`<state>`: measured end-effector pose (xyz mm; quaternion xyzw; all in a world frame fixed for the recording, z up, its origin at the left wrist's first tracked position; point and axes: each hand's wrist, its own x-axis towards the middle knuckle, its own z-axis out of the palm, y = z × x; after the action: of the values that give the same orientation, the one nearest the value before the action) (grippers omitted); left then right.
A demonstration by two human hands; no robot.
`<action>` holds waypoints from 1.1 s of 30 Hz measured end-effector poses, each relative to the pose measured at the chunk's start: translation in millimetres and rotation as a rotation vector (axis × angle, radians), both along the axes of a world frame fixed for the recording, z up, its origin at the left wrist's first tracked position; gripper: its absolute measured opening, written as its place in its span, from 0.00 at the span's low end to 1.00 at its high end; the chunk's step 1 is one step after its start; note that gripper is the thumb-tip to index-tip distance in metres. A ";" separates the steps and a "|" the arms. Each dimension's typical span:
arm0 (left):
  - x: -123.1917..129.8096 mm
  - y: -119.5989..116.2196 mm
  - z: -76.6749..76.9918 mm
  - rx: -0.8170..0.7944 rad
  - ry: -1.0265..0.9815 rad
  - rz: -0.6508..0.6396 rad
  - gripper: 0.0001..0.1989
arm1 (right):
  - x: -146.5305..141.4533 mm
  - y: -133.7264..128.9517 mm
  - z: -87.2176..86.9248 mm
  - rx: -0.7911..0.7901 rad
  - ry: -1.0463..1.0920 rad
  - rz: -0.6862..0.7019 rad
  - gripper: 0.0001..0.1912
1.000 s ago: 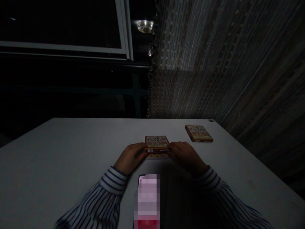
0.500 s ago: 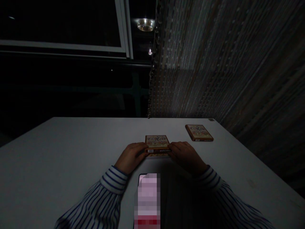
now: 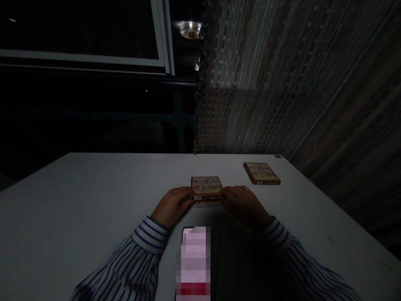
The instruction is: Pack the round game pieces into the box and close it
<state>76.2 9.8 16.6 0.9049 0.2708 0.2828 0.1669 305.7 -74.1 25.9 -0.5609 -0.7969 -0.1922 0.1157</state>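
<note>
A flat box (image 3: pixel 206 184) with a cream, picture-printed top and brown sides is between my two hands at the middle of the table. A barcode shows on its near side. My left hand (image 3: pixel 173 205) is closed on the box's left near corner, and my right hand (image 3: pixel 246 207) grips the right one. Just below the near side, a thin patterned strip shows; whether it is a reflection or another item, I cannot tell. To the right and farther back lies a second, similar box (image 3: pixel 262 173), flat and apart from my hands.
A phone (image 3: pixel 188 232) with a lit, blurred screen is at the near edge of the white table (image 3: pixel 103 200). Hanging string curtains (image 3: pixel 250 83) rise behind the table's right side. A dark window frame (image 3: pixel 163 37) stands at the back left. The light is dim.
</note>
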 end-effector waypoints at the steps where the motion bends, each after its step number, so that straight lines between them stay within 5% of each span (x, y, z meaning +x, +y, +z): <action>1: 0.0 0.0 -0.3 -0.002 0.002 0.003 0.12 | -0.1 -0.2 -0.2 0.003 -0.002 0.001 0.11; 33: -0.7 -0.1 -6.1 0.063 0.035 0.038 0.11 | -1.0 -1.6 -7.4 -0.007 -0.034 -0.032 0.11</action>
<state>75.5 9.7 10.5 0.9091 0.2819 0.2786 0.1283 304.7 -75.7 18.5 -0.5704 -0.7905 -0.2009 0.0970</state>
